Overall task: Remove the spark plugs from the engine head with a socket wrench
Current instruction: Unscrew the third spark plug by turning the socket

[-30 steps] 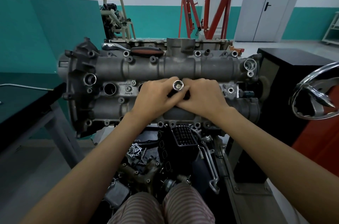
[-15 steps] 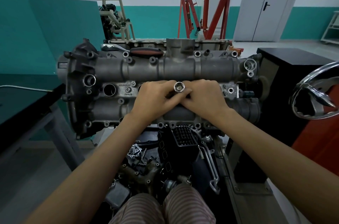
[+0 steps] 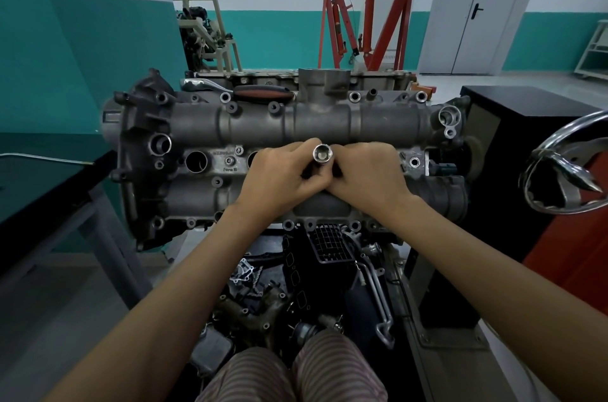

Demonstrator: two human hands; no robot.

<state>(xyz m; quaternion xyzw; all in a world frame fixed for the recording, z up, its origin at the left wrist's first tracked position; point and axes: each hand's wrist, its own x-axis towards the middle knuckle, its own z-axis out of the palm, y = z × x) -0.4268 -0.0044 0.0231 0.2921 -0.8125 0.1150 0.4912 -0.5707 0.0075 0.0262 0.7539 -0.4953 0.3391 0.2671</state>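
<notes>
Spark plugs themselves are not visible; the head view shows only the wells that hold them, along the middle of the engine head [image 3: 250,128], which lies across the stand in front of the seated person. One well [image 3: 196,161] at the left end gapes open and looks empty, though its depth is too dark to be sure.

Over a well near the centre, both hands meet around a silver socket [image 3: 322,153] that stands upright with its open end facing the camera. The left hand [image 3: 279,176] has its fingers curled in against the socket's left side, and the right hand [image 3: 368,176] curls in from the other side; both grip the tool's shaft below the rim (the shaft is hidden by the fingers).

Compared with the frames half a second and one second ago, little has changed: the hands have stayed locked around the socket at the same well, with only a slight shift of the fingers that may be a twist by hand. That suggests the plug here is being spun out, or the socket seated on it; which one cannot be told.

A ratchet with a red-and-black handle [image 3: 260,93] lies on the far edge of the head, untouched. Behind stands an orange engine crane [image 3: 342,19].
</notes>
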